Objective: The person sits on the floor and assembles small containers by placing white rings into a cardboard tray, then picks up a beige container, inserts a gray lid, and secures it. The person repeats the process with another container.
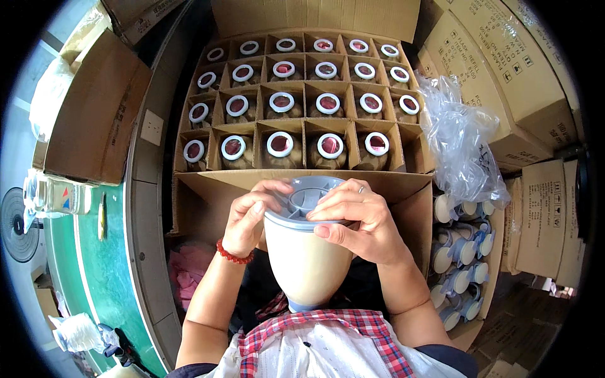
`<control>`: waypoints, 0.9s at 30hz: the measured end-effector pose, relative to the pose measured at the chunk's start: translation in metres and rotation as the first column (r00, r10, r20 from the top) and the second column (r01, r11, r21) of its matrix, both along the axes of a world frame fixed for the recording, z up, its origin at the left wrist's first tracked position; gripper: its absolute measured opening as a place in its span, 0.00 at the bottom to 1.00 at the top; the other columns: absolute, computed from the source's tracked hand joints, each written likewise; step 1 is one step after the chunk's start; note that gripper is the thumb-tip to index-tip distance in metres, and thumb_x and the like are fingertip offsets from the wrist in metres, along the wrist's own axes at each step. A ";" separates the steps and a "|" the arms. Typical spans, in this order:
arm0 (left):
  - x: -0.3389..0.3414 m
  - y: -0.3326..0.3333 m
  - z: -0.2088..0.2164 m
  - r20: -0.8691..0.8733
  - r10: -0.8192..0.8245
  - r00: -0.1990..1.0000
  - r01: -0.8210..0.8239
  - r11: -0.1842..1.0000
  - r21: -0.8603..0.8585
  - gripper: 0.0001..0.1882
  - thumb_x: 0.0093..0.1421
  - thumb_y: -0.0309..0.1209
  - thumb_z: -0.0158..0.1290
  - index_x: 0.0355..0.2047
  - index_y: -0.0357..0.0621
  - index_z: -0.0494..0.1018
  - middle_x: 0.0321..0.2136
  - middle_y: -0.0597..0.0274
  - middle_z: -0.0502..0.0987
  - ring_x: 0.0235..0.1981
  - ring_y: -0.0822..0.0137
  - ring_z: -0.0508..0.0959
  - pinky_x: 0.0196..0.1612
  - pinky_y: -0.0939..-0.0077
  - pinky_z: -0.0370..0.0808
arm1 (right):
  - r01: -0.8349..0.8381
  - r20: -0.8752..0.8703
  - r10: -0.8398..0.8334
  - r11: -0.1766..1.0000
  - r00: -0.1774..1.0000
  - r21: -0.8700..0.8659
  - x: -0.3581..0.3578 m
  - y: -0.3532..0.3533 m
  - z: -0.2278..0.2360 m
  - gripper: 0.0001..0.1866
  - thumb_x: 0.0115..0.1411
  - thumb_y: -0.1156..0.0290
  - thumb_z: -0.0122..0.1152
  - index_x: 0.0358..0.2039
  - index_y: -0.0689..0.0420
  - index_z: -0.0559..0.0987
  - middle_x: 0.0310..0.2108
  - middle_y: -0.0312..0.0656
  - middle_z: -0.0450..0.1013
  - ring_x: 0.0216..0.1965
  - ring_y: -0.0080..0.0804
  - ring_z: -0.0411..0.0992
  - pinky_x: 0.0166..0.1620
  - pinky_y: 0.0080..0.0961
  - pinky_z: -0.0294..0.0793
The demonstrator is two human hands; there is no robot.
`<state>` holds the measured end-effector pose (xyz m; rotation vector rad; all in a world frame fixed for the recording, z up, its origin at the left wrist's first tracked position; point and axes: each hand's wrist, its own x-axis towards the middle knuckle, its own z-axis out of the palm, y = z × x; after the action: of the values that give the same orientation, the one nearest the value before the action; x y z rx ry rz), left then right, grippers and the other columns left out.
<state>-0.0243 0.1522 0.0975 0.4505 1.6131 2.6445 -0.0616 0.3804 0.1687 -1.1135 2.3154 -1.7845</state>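
Observation:
Between my forearms a cream flask body [307, 261] stands with its wide end up, its narrow blue-ringed end against my lap. A round grey-blue plastic base [306, 199] covers the wide end. My left hand [244, 217] curls its fingers over the left rim of this base. Across the base's right side lie the fingers of my right hand [362, 217], with the thumb pressed below the rim against the flask. Just beyond my hands stands an open carton [201, 195] with cardboard dividers, holding rows of flask refills [280, 145] with white rings around their mouths.
At right, a clear plastic bag [463, 132] hangs above a box of cream-and-blue flask parts [463, 277]. Closed cartons [498, 75] are stacked behind it. On the left, a green tabletop [75, 252] bears a utility knife [101, 217]. Pink cloth [191, 268] lies by my left arm.

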 end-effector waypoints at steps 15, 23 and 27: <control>0.005 0.008 0.028 0.007 0.128 0.992 -0.121 0.951 -0.285 0.15 0.66 0.38 0.50 0.34 0.37 0.77 0.47 0.52 0.74 0.51 0.61 0.71 0.55 0.65 0.66 | -0.181 0.099 0.222 0.931 0.970 -0.318 -0.025 0.011 -0.037 0.07 0.54 0.68 0.68 0.29 0.58 0.84 0.32 0.39 0.81 0.39 0.32 0.74 0.48 0.30 0.70; 0.012 0.013 0.024 -0.093 0.180 0.979 -0.200 0.931 -0.304 0.14 0.67 0.36 0.46 0.34 0.37 0.75 0.43 0.51 0.75 0.54 0.55 0.68 0.58 0.59 0.62 | -0.166 0.204 0.229 0.944 0.952 -0.285 -0.014 0.012 -0.019 0.06 0.52 0.72 0.68 0.29 0.59 0.84 0.32 0.40 0.81 0.39 0.33 0.75 0.48 0.30 0.70; 0.014 0.030 0.045 -0.263 0.227 0.938 -0.338 0.773 -0.537 0.09 0.64 0.33 0.51 0.36 0.40 0.76 0.41 0.53 0.76 0.48 0.55 0.71 0.56 0.62 0.63 | -0.219 0.232 0.383 0.826 0.894 -0.519 -0.032 0.022 -0.061 0.10 0.51 0.66 0.68 0.29 0.60 0.84 0.31 0.42 0.80 0.39 0.37 0.73 0.47 0.32 0.70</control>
<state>-0.0102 0.1820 0.1427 0.4553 2.5993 2.1348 -0.0933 0.4026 0.1074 -1.0468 1.4434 -2.2585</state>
